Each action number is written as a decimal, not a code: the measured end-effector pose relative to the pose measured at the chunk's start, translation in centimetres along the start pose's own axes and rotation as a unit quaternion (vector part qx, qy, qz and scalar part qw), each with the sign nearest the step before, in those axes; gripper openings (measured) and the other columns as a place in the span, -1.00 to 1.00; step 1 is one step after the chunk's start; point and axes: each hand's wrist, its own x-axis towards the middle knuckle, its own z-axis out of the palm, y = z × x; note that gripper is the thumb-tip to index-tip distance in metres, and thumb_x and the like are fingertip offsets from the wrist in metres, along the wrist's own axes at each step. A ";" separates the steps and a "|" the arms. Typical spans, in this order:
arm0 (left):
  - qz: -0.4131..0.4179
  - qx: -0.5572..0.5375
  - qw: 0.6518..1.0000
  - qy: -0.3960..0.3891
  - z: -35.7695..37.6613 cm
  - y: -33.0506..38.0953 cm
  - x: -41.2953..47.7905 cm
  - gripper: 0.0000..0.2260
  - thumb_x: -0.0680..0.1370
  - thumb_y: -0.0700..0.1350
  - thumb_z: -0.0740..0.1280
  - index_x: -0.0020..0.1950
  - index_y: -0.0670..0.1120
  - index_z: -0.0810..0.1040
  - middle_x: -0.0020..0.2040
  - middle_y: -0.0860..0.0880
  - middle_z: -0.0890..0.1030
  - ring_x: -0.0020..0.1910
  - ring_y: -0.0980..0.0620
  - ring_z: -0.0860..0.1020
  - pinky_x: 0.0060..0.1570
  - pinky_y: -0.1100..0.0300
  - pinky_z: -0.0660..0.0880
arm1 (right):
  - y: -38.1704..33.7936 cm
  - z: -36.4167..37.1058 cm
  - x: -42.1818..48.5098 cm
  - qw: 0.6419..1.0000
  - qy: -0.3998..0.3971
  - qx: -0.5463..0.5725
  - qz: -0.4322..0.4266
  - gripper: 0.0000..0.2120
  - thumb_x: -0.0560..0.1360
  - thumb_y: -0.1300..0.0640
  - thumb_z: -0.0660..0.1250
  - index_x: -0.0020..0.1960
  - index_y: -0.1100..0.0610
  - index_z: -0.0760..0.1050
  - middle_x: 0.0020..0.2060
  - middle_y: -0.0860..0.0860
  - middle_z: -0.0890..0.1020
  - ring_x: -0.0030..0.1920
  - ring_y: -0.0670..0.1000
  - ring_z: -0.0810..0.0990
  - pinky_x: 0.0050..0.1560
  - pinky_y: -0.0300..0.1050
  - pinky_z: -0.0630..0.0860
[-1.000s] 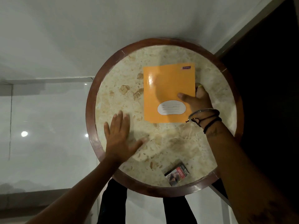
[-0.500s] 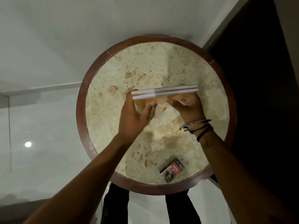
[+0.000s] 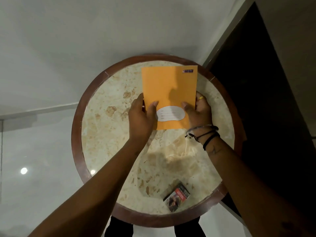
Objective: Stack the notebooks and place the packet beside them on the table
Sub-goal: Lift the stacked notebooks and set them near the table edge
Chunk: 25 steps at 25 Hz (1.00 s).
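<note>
Nearest the person, the packet lies flat by the near rim of the round counter, well apart from the hands and untouched. Farther out, both forearms reach over the marbled top to the orange notebooks, which are held over the far half of the counter with the cover facing up. The left hand has its grip closed on the left edge, thumb on the cover beside the white label; the right hand grips the right edge likewise, thumb on top and fingers curled behind. Only one cover shows, so whether the books beneath are squared cannot be told from here. The step in hand looks like setting the stack down. To do it well, I would keep both thumbs pressing evenly so the books do not slide apart, lower the stack level rather than corner first, and land it with bare counter left beside it for the packet. The far edge overlaps the far rim in this view, so drawing it slightly nearer seems wise.
</note>
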 end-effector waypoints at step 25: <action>-0.015 0.436 0.900 -0.024 -7.2 -5.7 -4.7 -0.19 0.54 0.44 0.21 0.62 -0.07 0.26 0.64 -0.27 0.18 0.62 -0.29 0.15 0.52 -0.32 0.06 | 6.5 -5.7 -11.5 0.909 -0.077 -0.399 -0.095 -0.53 0.40 -0.01 0.33 0.28 0.08 0.49 0.12 0.15 0.55 0.16 0.16 0.50 0.25 -0.16 0.35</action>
